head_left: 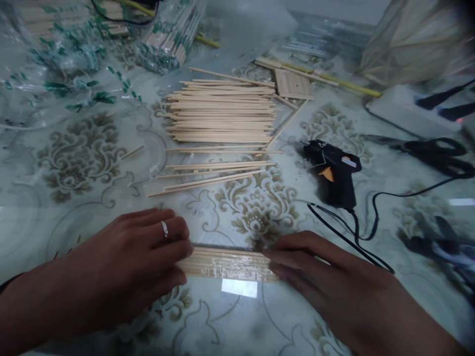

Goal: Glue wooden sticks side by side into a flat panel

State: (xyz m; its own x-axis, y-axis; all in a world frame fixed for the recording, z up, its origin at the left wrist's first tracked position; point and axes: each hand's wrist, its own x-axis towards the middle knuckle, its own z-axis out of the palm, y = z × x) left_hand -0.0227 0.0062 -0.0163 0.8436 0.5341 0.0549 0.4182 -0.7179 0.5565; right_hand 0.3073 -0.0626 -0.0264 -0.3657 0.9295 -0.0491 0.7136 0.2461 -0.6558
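A narrow panel of wooden sticks point(230, 263), laid side by side with a shiny coating that looks like glue, lies flat on the table in front of me. My left hand point(148, 252), with a ring on one finger, grips the panel's left end and hides it. At the right end, my right hand point(315, 277) has its fingers and thumb closed on the panel. Several loose sticks point(218, 169) lie just beyond it, with a large pile of sticks point(222, 111) behind them. To the right lies a black hot glue gun point(334, 170) with an orange trigger.
The glue gun's black cord point(374, 212) loops near my right hand. Scissors point(426, 146) and a white power strip point(415, 109) are at right. Behind the pile sit a small square stick panel point(293, 84) and bagged sticks point(170, 37). Clear plastic wrappers point(74, 79) spread at left.
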